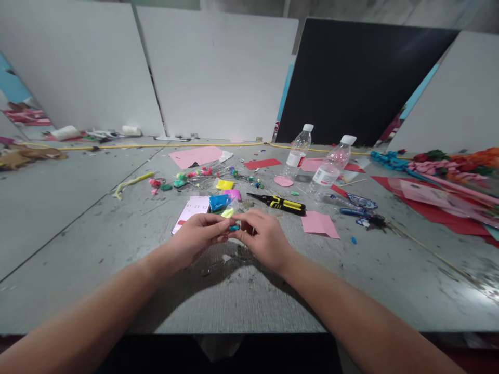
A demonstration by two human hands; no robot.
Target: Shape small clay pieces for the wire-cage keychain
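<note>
My left hand and my right hand meet above the near middle of the table, fingers pinched together. Between their fingertips sits a small blue piece of modelling clay, partly covered by the fingers. Just behind the fingertips is a bright yellow lump. A phone showing a timer lies beyond my left hand, partly hidden by it. Against the phone are a blue packet and a magenta packet, with a yellow packet farther back. Black-and-yellow pliers lie beyond my right hand.
Two clear plastic bottles stand at the back right. Pink paper lies right of the pliers. Several small coloured clay pieces on wires spread across the middle. Red sheets and crafted flowers fill the right side; white boards rise behind.
</note>
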